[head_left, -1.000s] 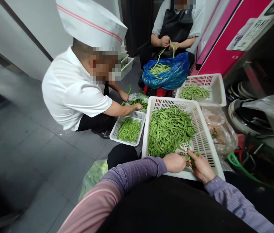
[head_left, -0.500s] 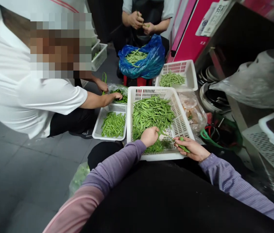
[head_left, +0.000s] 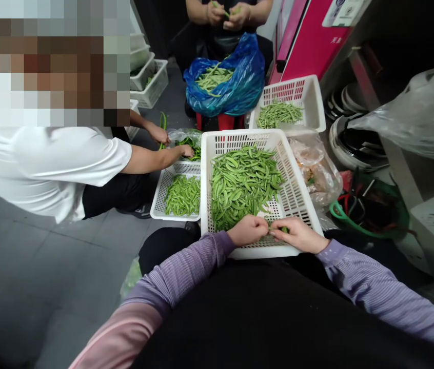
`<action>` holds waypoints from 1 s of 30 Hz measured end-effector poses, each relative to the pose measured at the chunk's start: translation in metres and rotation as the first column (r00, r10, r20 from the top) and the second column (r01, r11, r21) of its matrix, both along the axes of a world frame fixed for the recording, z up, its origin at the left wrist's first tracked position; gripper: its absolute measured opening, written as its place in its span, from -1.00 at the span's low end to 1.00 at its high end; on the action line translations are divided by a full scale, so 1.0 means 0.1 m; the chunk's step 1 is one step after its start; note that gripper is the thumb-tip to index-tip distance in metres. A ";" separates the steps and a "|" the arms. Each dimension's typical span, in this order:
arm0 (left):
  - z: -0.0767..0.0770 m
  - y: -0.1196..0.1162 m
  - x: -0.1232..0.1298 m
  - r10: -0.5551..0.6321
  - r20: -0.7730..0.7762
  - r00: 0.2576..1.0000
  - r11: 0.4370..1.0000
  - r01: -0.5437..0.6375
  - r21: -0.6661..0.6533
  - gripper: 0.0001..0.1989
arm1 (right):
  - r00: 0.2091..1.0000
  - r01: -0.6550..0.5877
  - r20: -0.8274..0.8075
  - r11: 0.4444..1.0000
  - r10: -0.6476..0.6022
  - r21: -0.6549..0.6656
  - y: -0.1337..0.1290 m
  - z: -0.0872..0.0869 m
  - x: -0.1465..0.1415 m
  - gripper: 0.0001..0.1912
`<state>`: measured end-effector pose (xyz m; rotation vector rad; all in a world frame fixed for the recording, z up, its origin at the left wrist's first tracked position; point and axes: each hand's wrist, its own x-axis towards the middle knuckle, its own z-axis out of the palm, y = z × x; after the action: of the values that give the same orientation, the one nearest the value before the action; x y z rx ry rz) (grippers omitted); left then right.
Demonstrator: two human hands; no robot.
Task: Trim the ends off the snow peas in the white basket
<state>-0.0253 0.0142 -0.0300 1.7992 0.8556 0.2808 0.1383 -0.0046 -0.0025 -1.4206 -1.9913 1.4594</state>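
A large white slotted basket [head_left: 297, 184] stands before me, with a heap of green pea pods [head_left: 242, 182] inside. Over its near edge, my right hand [head_left: 297, 234] is closed on green pods [head_left: 285, 229], partly hidden by the fingers. My left hand [head_left: 248, 229] meets its fingertips, closed in a pinch; whatever lies between those fingers is too small to make out. To the left sits a smaller white basket [head_left: 156, 197] with more pods [head_left: 182, 196].
A person in white [head_left: 47, 169] crouches at left, hands at a clear bag of greens. Another person's hands [head_left: 227, 14] hold a bean above a blue bag [head_left: 240, 87]. A white basket of beans [head_left: 313, 105] stands behind; a green-rimmed basket [head_left: 371, 230] holds scissors at right.
My left hand has moved right and toward me, from over the pods to my right hand's fingertips. The view has shifted slightly. The far person's hands have drawn closer together.
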 end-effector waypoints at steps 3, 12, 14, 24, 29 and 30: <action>-0.02 -0.01 0.04 0.078 -0.022 0.997 0.972 -0.080 -0.220 -0.77 | 0.908 0.381 -0.174 0.924 -0.380 -0.033 0.10 -0.17 -0.04 -0.66; -0.26 -0.09 0.00 -0.054 -0.484 0.873 0.973 0.155 0.170 -0.59 | 0.753 0.340 0.546 0.928 -0.367 0.155 0.73 -1.10 0.06 -0.80; -0.26 -0.05 -0.01 -0.026 -0.478 0.878 0.968 0.141 0.206 -0.59 | 0.754 0.259 0.594 0.958 -0.282 0.125 0.77 -1.20 0.01 -0.78; -0.15 0.13 -0.01 0.249 -0.280 0.927 0.968 -0.231 0.095 -0.78 | 0.835 -0.104 0.551 0.986 0.013 0.133 0.38 -0.68 0.20 -0.71; -0.03 0.11 0.03 0.104 -0.106 0.989 0.921 -0.136 -0.365 -0.81 | 0.864 -0.324 0.485 0.889 0.139 0.323 0.08 -0.25 0.16 -0.63; 0.00 0.10 0.02 0.088 -0.067 0.994 0.905 -0.108 -0.412 -0.83 | 0.846 -0.347 0.513 0.879 0.144 0.326 0.06 -0.19 0.15 -0.61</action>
<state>-0.0229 0.0246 -0.0303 1.3711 0.9602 0.1082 0.1534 0.0016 -0.0213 -1.4595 -2.6768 0.7220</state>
